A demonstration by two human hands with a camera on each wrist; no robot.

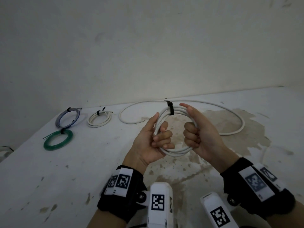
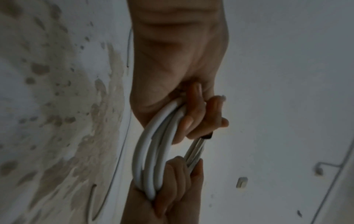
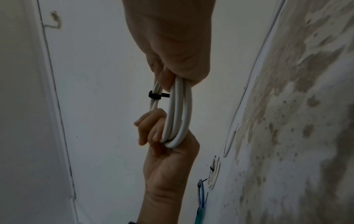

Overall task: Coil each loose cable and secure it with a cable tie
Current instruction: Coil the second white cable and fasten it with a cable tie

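Three tied coils (image 1: 67,127) done on table (image 1: 49,178); white coil (image 1: 176,129) w/ black tie (image 1: 171,109) gripped by left hand (image 1: 153,139) & right hand (image 1: 200,135), fingers curled round it. Left to do, prob.: long loose cable (image 1: 230,112) behind.

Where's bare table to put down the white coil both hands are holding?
Free: near-left table, in front of the green coil, and the near-right stained patch inside the loose white cable. Crowded: far left, where the blue coil, small white coil and green coil cluster.
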